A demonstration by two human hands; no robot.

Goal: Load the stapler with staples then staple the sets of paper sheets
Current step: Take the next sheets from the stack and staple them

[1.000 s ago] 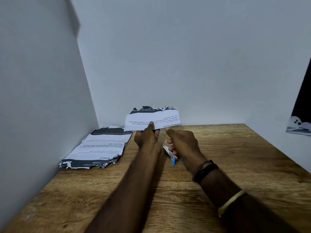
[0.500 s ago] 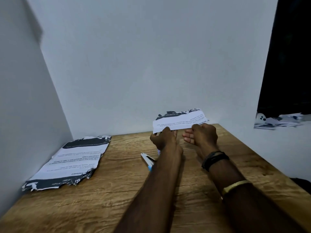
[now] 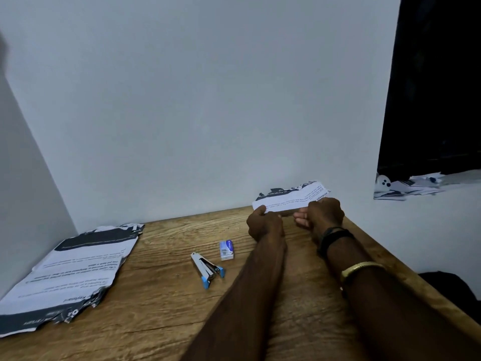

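Stapler (image 3: 207,269) beside staple box (image 3: 226,250), paper stack (image 3: 70,274) left, sheets (image 3: 291,198) held right

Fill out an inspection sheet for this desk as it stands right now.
Surface: wooden table, grain showing between the items.
Job's things: stapler and small staple box lie close together but apart, mid-table, untouched; paper stack with torn edges lies at the left; held sheets are raised over the far right of the table.
Clutter: nothing seen.
Hands: left hand grips the held sheets' near left edge; right hand holds their right end.
Cables: nothing seen.
Surroundings: plain wall behind and to the left; dark panel at right, with loose papers below it.
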